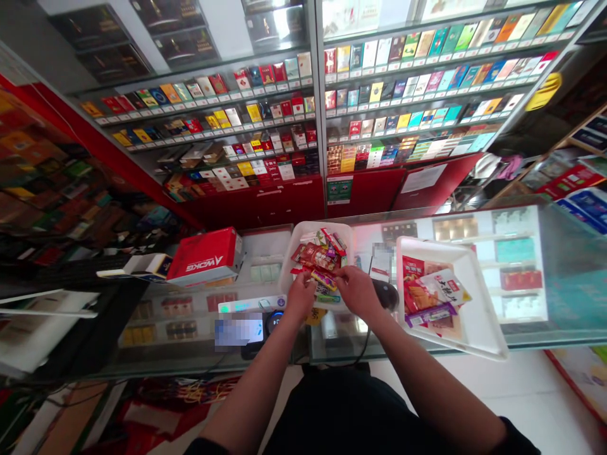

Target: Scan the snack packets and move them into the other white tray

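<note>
A white plastic tray point(288, 253) on the glass counter holds a heap of small snack packets. Both my hands are over its front half, fingertips bent in among the packets. My left hand point(301, 296) pinches at the left end of a yellow and purple snack packet point(324, 280). At that packet's right end is my right hand point(358, 291), fingers closed together. Exactly which packet edges are gripped is partly hidden by the fingers. Just beyond the fingertips lies a brown-red snack packet point(317, 255), with a red, narrow packet point(336, 241) behind it.
Right of me, a larger white tray point(484, 303) holds several bigger snack bags point(443, 287). A dark rounded device point(386, 294) sits between the trays. Left are a payment device point(251, 328) and a red box point(205, 256). Shelves of cigarette packs point(265, 76) stand behind the counter point(521, 335).
</note>
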